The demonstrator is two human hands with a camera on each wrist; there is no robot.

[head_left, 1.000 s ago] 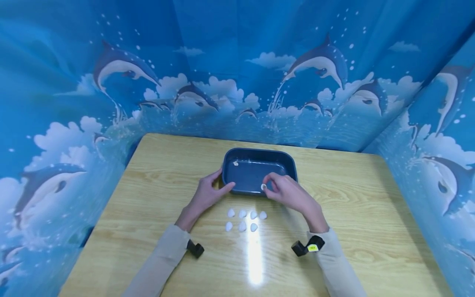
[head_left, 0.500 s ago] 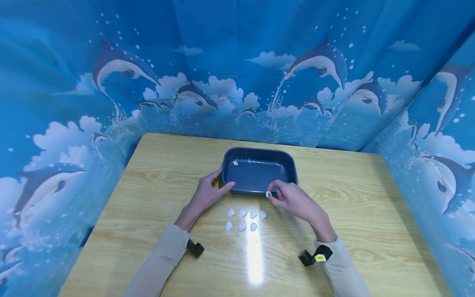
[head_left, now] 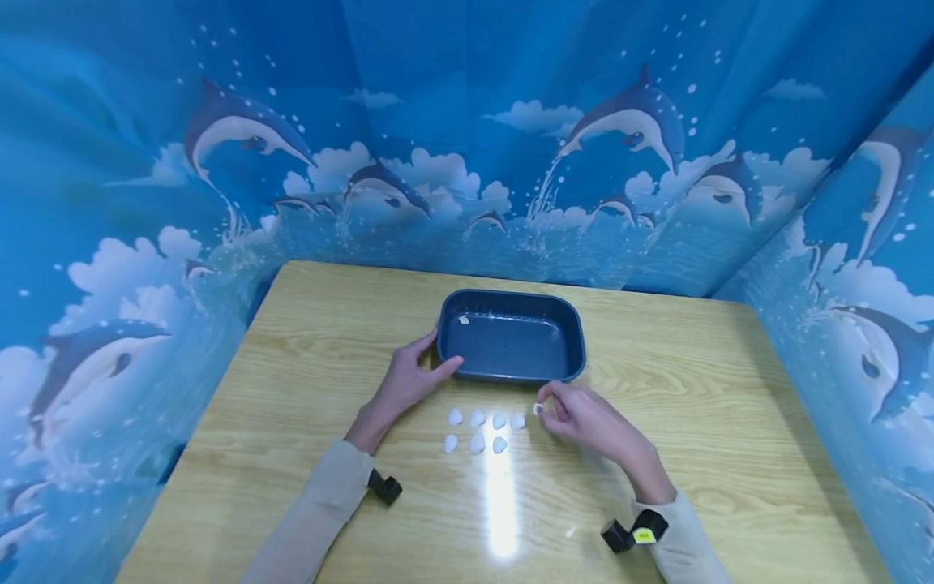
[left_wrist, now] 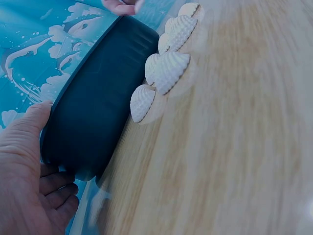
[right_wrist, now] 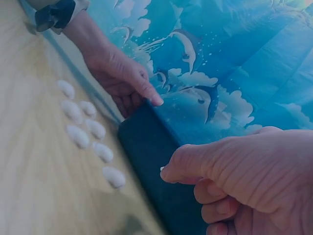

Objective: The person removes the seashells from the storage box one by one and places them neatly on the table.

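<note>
A dark blue tray [head_left: 511, 296] stands mid-table with one small white shell [head_left: 464, 320] in its far left corner. My left hand [head_left: 426, 367] rests against the tray's near left corner, thumb along the side and index finger on the front wall [left_wrist: 93, 112]. Several white shells [head_left: 477, 431] lie in two rows just in front of the tray [right_wrist: 156, 156]. My right hand [head_left: 556, 410] pinches another white shell [head_left: 538, 409] low over the table, at the right end of the far row. The left wrist view shows the shells [left_wrist: 166, 71] close beside the tray wall.
The wooden table [head_left: 730, 422] is walled on three sides by a blue dolphin-print curtain [head_left: 511, 162]. A bright glare streak [head_left: 502, 503] lies on the wood near me. Black wrist cameras [head_left: 384, 489] sit on both sleeves.
My right hand has drawn back from the tray's front rim toward me and lowered to the table, carrying the pinched shell to the right end of the far row. The left hand has stayed put.
</note>
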